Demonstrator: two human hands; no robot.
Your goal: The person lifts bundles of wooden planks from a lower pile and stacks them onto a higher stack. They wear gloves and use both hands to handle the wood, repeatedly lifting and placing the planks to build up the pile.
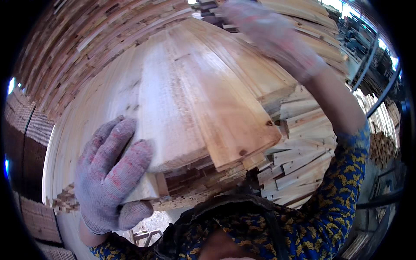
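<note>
My left hand (108,173), in a grey-and-red knitted work glove, grips the near end of a pale wooden board (145,189) at the left of the stack. Its fingers lie over the top, and the thumb is in front of the board's end. To its right, a wide pale board (173,130) and a yellower board (236,121) lie side by side, their near ends jutting out. My right hand (264,34), in a similar glove, is stretched across the far right of the boards. Motion smears its fingers, so its hold cannot be made out.
A tall wall of stacked planks (86,47) rises behind and to the left. On the right is another pile of boards (303,143) with uneven ends. Metal poles (368,60) stand at the far right. More bundled timber (37,216) is at the lower left.
</note>
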